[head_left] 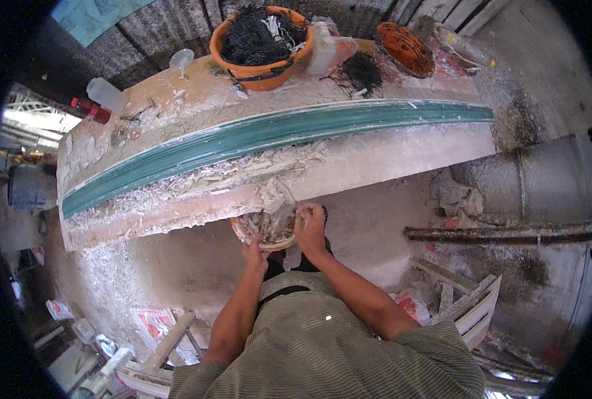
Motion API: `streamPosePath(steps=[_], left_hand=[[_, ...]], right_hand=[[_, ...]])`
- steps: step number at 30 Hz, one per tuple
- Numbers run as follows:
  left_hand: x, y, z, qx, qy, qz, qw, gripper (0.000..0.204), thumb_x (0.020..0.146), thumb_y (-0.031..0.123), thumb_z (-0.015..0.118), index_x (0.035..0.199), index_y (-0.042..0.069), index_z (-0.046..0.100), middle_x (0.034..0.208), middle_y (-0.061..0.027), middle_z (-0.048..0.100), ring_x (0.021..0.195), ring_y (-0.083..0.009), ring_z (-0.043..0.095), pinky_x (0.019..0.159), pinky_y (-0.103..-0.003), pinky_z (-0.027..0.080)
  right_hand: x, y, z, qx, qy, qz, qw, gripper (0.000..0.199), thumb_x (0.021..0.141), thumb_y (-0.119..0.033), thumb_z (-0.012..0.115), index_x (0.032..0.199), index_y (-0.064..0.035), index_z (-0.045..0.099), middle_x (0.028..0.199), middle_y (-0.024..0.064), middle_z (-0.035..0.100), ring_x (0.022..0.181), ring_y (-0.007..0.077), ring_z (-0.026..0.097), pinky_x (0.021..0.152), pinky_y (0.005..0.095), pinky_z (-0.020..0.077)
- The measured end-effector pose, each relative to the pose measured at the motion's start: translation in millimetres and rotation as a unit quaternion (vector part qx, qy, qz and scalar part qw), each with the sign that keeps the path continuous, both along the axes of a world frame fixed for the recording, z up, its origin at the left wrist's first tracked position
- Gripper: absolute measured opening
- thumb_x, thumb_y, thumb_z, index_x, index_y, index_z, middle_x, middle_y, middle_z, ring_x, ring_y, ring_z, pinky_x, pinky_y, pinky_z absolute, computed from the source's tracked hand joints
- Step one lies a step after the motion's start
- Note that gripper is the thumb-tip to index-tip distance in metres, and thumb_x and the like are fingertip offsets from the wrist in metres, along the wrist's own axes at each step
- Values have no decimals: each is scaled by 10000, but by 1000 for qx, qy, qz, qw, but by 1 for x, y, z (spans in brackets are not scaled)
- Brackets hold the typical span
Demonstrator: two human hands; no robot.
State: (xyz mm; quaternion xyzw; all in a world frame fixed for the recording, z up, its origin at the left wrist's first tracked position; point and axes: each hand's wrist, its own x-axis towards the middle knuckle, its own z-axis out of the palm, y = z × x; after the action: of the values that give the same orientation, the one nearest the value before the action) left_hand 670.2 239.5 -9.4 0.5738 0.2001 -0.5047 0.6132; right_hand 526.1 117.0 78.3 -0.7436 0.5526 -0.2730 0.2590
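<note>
A shallow orange basin (pixel 244 234) is held just under the near edge of the workbench (pixel 196 209), filled with whitish scraps and flakes (pixel 274 226). My left hand (pixel 254 251) grips its near-left rim. On the basin's right side my right hand (pixel 309 224) is closed, fingers curled; what lies in them is hidden. A pale clump of scraps (pixel 272 194) sits at the bench edge, right above the basin. Behind it, a long green moulding strip (pixel 262 130) stretches across the bench, with plaster-like debris along its near side.
Along the bench's back stand an orange bucket (pixel 261 78) of black fibres, a translucent jug (pixel 322 53), a dark fibre tangle (pixel 360 73) and a tilted orange basin (pixel 405 50). A white bottle (pixel 106 94) and a red bottle (pixel 90 110) are at far left. Wooden frames (pixel 475 306) stand low right.
</note>
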Motion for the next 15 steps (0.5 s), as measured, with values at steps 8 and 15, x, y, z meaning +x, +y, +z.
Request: streamPosePath(steps=[8, 15], left_hand=[[25, 23, -23, -47, 57, -9, 997, 526, 859, 58, 656, 1346, 67, 459, 1233, -157, 605, 1070, -353, 664, 816, -530, 607], [13, 24, -37, -61, -43, -43, 996, 536, 859, 22, 640, 1356, 57, 443, 1253, -169, 597, 1081, -380, 655, 809, -586, 596]], right_hand=[[-27, -141, -8, -33, 59, -196, 978, 221, 920, -111, 623, 1011, 89, 640, 1012, 258, 591, 991, 438, 558, 876, 496, 448], [0, -69, -23, 24, 125, -108, 986, 147, 887, -60, 598, 933, 73, 640, 964, 238, 598, 969, 417, 559, 844, 489, 451]])
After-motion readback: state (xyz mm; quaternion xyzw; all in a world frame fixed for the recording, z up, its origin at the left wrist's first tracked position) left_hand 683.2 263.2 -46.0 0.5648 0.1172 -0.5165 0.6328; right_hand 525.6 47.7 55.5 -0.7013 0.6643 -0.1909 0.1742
